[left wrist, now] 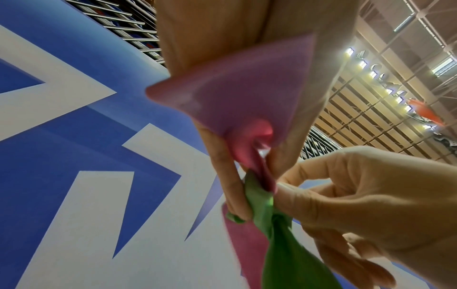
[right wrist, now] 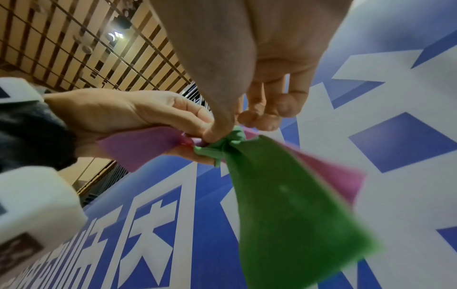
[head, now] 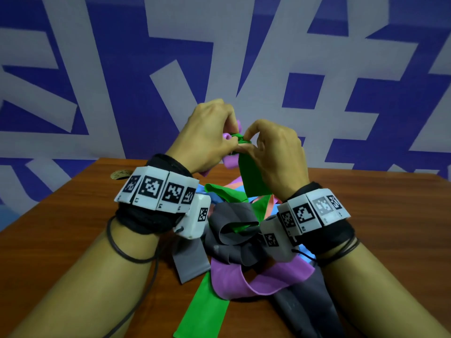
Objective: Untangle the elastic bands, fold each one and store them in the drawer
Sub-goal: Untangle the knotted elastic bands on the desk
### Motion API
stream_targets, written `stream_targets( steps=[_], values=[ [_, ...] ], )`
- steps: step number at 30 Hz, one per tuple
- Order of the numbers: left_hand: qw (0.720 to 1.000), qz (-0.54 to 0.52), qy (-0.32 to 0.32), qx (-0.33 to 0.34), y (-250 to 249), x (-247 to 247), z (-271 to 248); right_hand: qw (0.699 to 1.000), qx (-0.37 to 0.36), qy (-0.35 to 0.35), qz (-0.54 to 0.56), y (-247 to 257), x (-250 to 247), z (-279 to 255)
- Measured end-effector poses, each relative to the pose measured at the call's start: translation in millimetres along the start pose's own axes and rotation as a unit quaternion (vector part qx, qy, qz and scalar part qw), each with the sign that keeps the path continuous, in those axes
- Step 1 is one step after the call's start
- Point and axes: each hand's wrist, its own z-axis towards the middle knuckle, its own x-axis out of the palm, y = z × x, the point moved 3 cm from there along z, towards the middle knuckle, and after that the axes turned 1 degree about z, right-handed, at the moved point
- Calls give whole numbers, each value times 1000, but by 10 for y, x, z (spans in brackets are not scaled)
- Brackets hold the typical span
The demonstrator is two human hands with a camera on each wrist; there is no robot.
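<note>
Both hands are raised above the table, working at a knot where a green band (head: 252, 176) and a purple band (head: 230, 160) are tied together. My left hand (head: 210, 137) pinches the purple band (left wrist: 242, 97) just beside the knot. My right hand (head: 271, 147) pinches the green knot (right wrist: 222, 145) between thumb and forefinger; its other fingers are curled. The green band (right wrist: 291, 205) hangs down from the knot to a tangled heap of grey (head: 234, 230), purple (head: 263, 276), green, blue and orange bands on the table. No drawer is in view.
The wooden table (head: 73, 228) runs to a blue and white patterned wall (head: 122, 81). A small round brownish object (head: 119, 174) lies at the table's far left edge. A green strip (head: 202, 311) trails to the near edge.
</note>
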Motion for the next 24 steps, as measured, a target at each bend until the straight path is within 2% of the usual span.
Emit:
stream_targets(
  steps=[5, 10, 17, 24],
  values=[
    [1000, -7, 15, 12, -13, 3, -14, 1000, -8, 13, -16, 4, 30, -27],
    [999, -28, 39, -12, 26, -18, -26, 995, -5, 41, 96, -7, 73, -13],
    [988, -39, 132, -76, 92, -36, -56, 987, 17, 99, 124, -15, 173, -24],
    [992, -27, 120, -35, 79, -59, -51, 986, 25, 113, 123, 1, 124, -8]
  ],
)
